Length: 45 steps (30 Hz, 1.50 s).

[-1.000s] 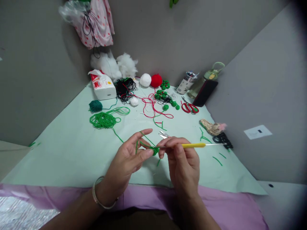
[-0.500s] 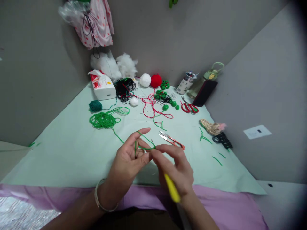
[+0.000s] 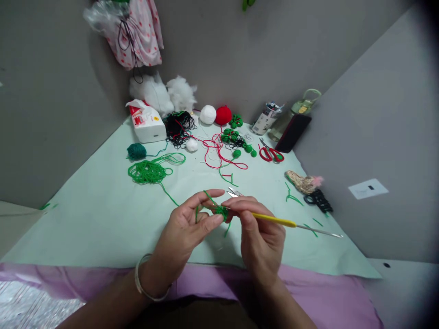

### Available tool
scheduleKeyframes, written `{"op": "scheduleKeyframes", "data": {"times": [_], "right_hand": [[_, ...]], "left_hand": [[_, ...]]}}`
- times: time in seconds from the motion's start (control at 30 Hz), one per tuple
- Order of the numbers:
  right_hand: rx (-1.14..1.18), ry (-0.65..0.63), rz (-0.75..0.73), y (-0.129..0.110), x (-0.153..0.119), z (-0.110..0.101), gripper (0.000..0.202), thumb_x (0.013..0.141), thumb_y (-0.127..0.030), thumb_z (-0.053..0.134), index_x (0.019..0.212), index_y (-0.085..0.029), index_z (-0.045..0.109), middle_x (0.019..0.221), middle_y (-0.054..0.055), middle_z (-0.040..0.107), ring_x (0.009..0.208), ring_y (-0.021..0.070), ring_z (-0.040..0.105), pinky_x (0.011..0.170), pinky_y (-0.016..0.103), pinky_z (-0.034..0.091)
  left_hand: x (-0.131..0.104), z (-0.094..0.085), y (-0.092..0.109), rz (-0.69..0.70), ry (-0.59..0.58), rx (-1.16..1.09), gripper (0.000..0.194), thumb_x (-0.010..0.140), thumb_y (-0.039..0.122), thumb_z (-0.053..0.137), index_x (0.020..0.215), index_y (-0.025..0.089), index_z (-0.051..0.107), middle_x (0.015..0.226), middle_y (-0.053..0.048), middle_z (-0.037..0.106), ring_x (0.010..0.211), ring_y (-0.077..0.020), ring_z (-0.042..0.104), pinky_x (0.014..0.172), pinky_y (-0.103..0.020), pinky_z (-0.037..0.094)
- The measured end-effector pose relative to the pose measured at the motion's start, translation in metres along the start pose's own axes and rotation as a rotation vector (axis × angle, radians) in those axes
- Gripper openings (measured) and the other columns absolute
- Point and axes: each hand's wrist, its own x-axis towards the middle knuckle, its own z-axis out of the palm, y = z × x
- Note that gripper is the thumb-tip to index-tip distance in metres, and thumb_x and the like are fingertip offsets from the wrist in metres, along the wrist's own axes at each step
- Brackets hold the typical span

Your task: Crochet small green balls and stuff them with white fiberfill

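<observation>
A small green crochet piece (image 3: pixel 222 212) is pinched between the thumb and fingers of my left hand (image 3: pixel 188 224). Green yarn (image 3: pixel 168 195) runs from a loose heap (image 3: pixel 148 172) on the table to this hand and loops over its raised index finger. My right hand (image 3: pixel 262 233) grips a crochet hook (image 3: pixel 274 220) by its yellow handle, and its fingertips meet the piece. One end of the hook points at the stitches; its bare metal end sticks out to the right. A short green tail hangs below the piece. Behind my right fingers, thread snips (image 3: pixel 234 193) are mostly hidden.
Red-handled scissors (image 3: pixel 270 154), a phone (image 3: pixel 293 132) and a pen holder (image 3: pixel 265 119) stand or lie at the back right. A tissue pack (image 3: pixel 147 123), teal yarn (image 3: pixel 136 151), black yarn (image 3: pixel 180 128), a white ball (image 3: pixel 207 114) and a red ball (image 3: pixel 223 115) lie farther back.
The hook has swung from pointing down toward me to lying nearly level, pointing right. My right hand has turned and shifted slightly right, and the green piece now shows between my hands.
</observation>
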Motion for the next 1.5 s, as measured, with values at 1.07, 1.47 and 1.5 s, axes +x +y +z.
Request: {"op": "scheduleKeyframes", "data": {"times": [1.07, 1.47, 1.5], "right_hand": [[0.240, 0.001, 0.169, 0.006, 0.004, -0.009, 0.020, 0.105, -0.024, 0.060, 0.098, -0.025, 0.079, 0.093, 0.004, 0.071, 0.078, 0.0150, 0.064, 0.069, 0.031, 0.053], [0.132, -0.062, 0.066, 0.006, 0.003, -0.007, 0.021, 0.104, -0.020, 0.061, 0.104, -0.028, 0.080, 0.095, 0.002, 0.078, 0.091, 0.0178, 0.069, 0.079, 0.032, 0.055], [0.149, -0.054, 0.083, 0.007, 0.002, -0.007, 0.021, 0.104, -0.020, 0.061, 0.104, -0.028, 0.081, 0.095, 0.002, 0.078, 0.090, 0.0176, 0.069, 0.077, 0.032, 0.055]], "left_hand": [[0.001, -0.007, 0.004, -0.021, -0.012, 0.022, 0.029, 0.085, 0.032, 0.086, 0.114, 0.030, 0.080, 0.089, 0.004, 0.056, 0.049, 0.0024, 0.032, 0.041, -0.015, 0.021], [0.003, -0.008, -0.003, -0.002, -0.085, 0.024, 0.026, 0.089, 0.034, 0.083, 0.115, 0.029, 0.082, 0.078, 0.004, 0.061, 0.049, -0.0005, 0.038, 0.044, -0.015, 0.027], [0.003, -0.008, -0.002, 0.006, -0.087, 0.035, 0.024, 0.091, 0.035, 0.080, 0.115, 0.029, 0.082, 0.075, 0.004, 0.062, 0.049, -0.0009, 0.039, 0.046, -0.015, 0.030]]}}
